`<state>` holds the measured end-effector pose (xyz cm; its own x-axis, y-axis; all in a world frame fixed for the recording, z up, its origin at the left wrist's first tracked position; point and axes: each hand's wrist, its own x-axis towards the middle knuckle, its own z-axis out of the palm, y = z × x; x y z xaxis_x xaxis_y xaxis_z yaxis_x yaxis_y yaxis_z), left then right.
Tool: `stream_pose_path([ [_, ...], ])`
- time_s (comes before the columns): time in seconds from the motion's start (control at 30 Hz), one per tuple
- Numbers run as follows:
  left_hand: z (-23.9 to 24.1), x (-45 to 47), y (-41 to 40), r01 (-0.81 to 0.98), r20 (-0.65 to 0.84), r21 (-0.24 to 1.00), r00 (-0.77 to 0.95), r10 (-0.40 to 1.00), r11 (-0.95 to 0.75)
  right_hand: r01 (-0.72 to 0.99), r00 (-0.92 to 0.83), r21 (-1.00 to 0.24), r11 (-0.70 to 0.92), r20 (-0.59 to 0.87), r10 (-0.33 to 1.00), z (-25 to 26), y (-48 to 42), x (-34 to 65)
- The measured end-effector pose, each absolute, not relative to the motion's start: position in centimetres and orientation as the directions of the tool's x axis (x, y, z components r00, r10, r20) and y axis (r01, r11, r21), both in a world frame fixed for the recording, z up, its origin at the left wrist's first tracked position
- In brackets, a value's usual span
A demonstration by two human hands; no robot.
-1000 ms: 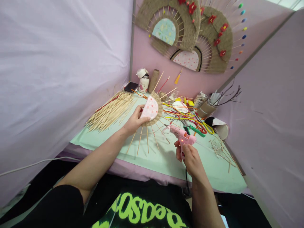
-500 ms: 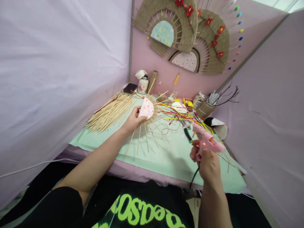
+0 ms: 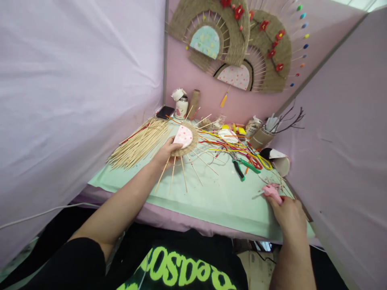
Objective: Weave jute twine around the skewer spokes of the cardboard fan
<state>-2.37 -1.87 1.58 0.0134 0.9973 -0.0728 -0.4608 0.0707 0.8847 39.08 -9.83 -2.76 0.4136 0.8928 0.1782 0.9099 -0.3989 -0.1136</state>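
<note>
The left grip (image 3: pixel 168 153) is closed on the fan (image 3: pixel 183 136) by its edge, thumb on the spotted front, above the bench (image 3: pixel 223 197). The right grip (image 3: pixel 289 213) is wrapped around the glue gun (image 3: pixel 272 193) at the bench's right end; whether the gun touches down, I cannot tell. Between the two lie pliers (image 3: pixel 240 162), with coloured strands (image 3: pixel 219 143) behind, some crossed by the fan's spokes (image 3: pixel 184 175). Scraps (image 3: pixel 282 186) lie close beyond the gun. Left of the fan spreads a pile of sticks (image 3: pixel 140 143); behind are a phone (image 3: pixel 165 112), jar (image 3: pixel 181 108) and spool (image 3: pixel 195 100).
</note>
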Motion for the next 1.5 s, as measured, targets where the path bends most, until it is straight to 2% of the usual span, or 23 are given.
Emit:
stream_pose_path([
  [0.07, 1.8, -2.4, -2.0, -0.473, -0.077, 0.877, 0.019, 0.997, 0.077, 0.916, 0.4, -0.069, -0.394, 0.152, 0.904, -2.5, -10.0, 39.3],
  [0.13, 2.1, -2.3, -2.2, -0.493, -0.082, 0.866, 0.024, 0.996, 0.084, 0.931, 0.366, -0.078, -0.357, 0.239, 0.9, -1.4, -10.1, 39.0],
  [0.2, 2.4, -2.2, -2.4, -0.508, -0.083, 0.857, 0.043, 0.996, 0.093, 0.958, 0.278, -0.184, -0.221, 0.397, 0.875, 0.1, -10.0, 37.7],
  [0.27, 2.6, -2.2, -2.7, -0.515, -0.079, 0.851, 0.07, 0.994, 0.103, 0.932, 0.174, -0.363, 0.018, 0.49, 0.854, 1.6, -9.2, 35.0],
  [0.33, 2.8, -2.2, -2.9, -0.521, -0.065, 0.847, 0.096, 0.993, 0.106, 0.776, 0.045, -0.584, 0.238, 0.427, 0.903, 2.6, -7.8, 31.4],
  [0.37, 2.9, -2.3, -3.0, -0.524, -0.055, 0.845, 0.108, 0.993, 0.104, 0.659, -0.03, -0.699, 0.277, 0.344, 0.939, 2.7, -6.9, 29.4],
  [0.43, 2.9, -2.3, -3.0, -0.526, -0.04, 0.845, 0.126, 0.991, 0.101, 0.386, -0.175, -0.881, 0.275, 0.222, 0.959, 2.5, -5.2, 25.6],
  [0.5, 2.8, -2.3, -3.0, -0.523, -0.026, 0.847, 0.134, 0.991, 0.093, 0.147, -0.261, -0.967, 0.207, 0.164, 0.951, 1.7, -3.9, 22.7],
  [0.63, 2.5, -2.1, -2.9, -0.499, -0.006, 0.864, 0.127, 0.992, 0.069, -0.182, -0.358, -0.982, 0.055, 0.118, 0.926, 0.5, -3.0, 20.1],
  [0.73, 2.4, -1.9, -2.9, -0.446, -0.015, 0.893, 0.122, 0.992, 0.069, -0.311, -0.353, -0.95, -0.018, 0.098, 0.93, 0.3, -3.1, 19.9],
  [0.9, 2.5, -1.6, -3.2, -0.406, -0.055, 0.908, 0.126, 0.991, 0.101, -0.335, -0.287, -0.942, -0.021, 0.08, 0.955, 0.2, -3.0, 19.7],
  [1.07, 2.8, -1.5, -3.4, -0.423, -0.083, 0.895, 0.151, 0.985, 0.14, -0.372, -0.313, -0.927, -0.039, 0.086, 0.946, 0.1, -3.3, 19.4],
  [1.5, 2.6, -1.6, -3.2, -0.414, -0.089, 0.898, 0.164, 0.982, 0.15, -0.336, -0.292, -0.941, -0.046, 0.057, 0.955, 0.1, -3.4, 19.5],
])
